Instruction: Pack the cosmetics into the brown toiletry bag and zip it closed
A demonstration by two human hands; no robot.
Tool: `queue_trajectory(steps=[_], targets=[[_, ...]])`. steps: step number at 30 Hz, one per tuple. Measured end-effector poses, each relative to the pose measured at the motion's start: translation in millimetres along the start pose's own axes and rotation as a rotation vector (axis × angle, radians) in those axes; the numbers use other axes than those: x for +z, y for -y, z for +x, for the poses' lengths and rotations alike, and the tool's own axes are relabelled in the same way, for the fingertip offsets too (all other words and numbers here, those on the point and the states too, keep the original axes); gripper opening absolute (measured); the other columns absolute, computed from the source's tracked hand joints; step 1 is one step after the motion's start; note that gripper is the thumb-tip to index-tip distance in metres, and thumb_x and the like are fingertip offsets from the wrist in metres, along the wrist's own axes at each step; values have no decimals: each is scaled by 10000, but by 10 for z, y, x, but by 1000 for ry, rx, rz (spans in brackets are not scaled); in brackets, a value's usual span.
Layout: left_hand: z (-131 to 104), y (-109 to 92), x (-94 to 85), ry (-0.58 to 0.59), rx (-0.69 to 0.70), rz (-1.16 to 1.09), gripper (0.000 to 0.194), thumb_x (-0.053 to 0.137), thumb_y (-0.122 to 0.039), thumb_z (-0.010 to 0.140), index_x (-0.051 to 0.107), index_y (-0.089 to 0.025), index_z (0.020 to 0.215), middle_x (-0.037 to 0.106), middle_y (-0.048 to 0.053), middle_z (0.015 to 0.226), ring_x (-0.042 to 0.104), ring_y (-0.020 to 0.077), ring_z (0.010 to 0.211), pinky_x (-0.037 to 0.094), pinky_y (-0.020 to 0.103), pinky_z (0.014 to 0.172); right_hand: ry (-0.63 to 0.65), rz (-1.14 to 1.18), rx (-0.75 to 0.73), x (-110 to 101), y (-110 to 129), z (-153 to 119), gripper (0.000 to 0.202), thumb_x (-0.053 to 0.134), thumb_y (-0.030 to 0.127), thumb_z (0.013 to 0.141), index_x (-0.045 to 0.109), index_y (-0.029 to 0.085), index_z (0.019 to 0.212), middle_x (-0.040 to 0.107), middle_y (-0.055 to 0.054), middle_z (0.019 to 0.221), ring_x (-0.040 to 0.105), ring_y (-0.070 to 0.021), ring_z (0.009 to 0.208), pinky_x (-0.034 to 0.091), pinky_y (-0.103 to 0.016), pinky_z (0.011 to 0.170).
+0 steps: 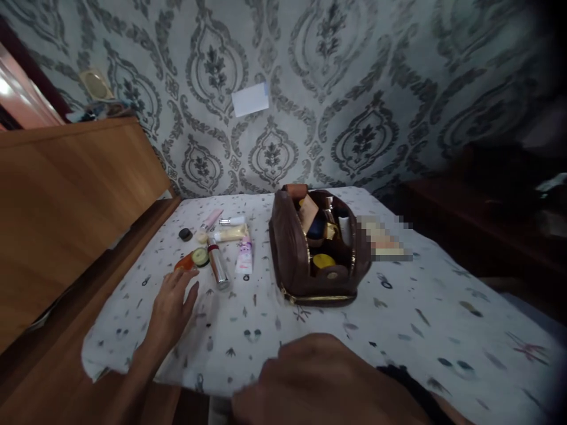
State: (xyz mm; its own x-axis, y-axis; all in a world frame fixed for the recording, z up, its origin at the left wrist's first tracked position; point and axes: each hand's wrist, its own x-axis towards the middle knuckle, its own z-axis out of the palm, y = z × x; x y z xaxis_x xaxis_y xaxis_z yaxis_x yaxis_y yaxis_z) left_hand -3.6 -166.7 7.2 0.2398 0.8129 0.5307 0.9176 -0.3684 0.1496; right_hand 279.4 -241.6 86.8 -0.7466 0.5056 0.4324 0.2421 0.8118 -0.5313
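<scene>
My left hand (pixel 170 304) is at the left of the table, thumb and fingers apart, its fingertips beside an orange item (pixel 183 262) and a small jar with a pale green top (pixel 200 257). Whether they touch is unclear. Just right of that hand lies a silver tube with a dark red band (pixel 218 265). My right hand (pixel 323 378), blurred, is low in the foreground; its fingers are hidden. Beyond it stands an unzipped brown cosmetic bag (pixel 287 260), holding a yellow round item (pixel 323 261), a white tube (pixel 344 230) and other cosmetics.
A cream tube (pixel 233 234), a white and purple tube (pixel 244 257), a pink tube (pixel 212 218) and a black pot (pixel 185 234) lie on the patterned tablecloth (pixel 248 319). Wooden furniture (pixel 80 195) borders the left side; a patterned wall (pixel 283 118) stands behind.
</scene>
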Motion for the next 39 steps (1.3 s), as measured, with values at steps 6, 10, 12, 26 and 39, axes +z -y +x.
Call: queue_trajectory(steps=[6, 10, 12, 26, 39], targets=[[-271, 290, 27, 200, -254, 272, 468, 449, -464, 928, 528, -169, 1282, 577, 151, 1249, 519, 324, 1136, 464, 471, 901, 60, -161, 129, 322, -483, 266, 295, 430, 150, 951, 629, 206, 1162, 674, -47, 911, 619, -141, 748, 438, -251, 650], [-404, 316, -39, 345, -420, 341, 573, 474, -493, 905, 456, -156, 1368, 512, 165, 1344, 499, 348, 1197, 443, 492, 945, -12, 33, 326, 659, -899, 372, 318, 488, 158, 905, 603, 178, 1200, 657, -84, 1035, 623, -156, 805, 483, -294, 762], [-442, 312, -102, 398, -501, 316, 589, 468, -506, 901, 434, -172, 1385, 529, 152, 1304, 529, 340, 1165, 464, 470, 907, -64, 121, 385, 780, -1057, 439, 314, 493, 160, 889, 603, 165, 1184, 657, -87, 1031, 617, -149, 776, 491, -290, 732], [-136, 444, -1, 234, -450, -224, 384, 521, -382, 839, 516, -237, 1195, 671, 57, 1057, 634, 245, 887, 480, 373, 776, -333, 595, 595, 1246, -1442, 412, 218, 496, 333, 851, 611, 168, 937, 613, -33, 768, 624, -141, 639, 449, -208, 463], [9, 417, 202, 141, -445, -428, 319, 609, -326, 799, 586, -203, 1091, 664, 54, 1047, 599, 217, 886, 463, 295, 687, -311, 564, 587, 1181, -1385, 419, 192, 498, 304, 843, 619, 168, 905, 607, -10, 672, 578, -128, 566, 449, -223, 497]])
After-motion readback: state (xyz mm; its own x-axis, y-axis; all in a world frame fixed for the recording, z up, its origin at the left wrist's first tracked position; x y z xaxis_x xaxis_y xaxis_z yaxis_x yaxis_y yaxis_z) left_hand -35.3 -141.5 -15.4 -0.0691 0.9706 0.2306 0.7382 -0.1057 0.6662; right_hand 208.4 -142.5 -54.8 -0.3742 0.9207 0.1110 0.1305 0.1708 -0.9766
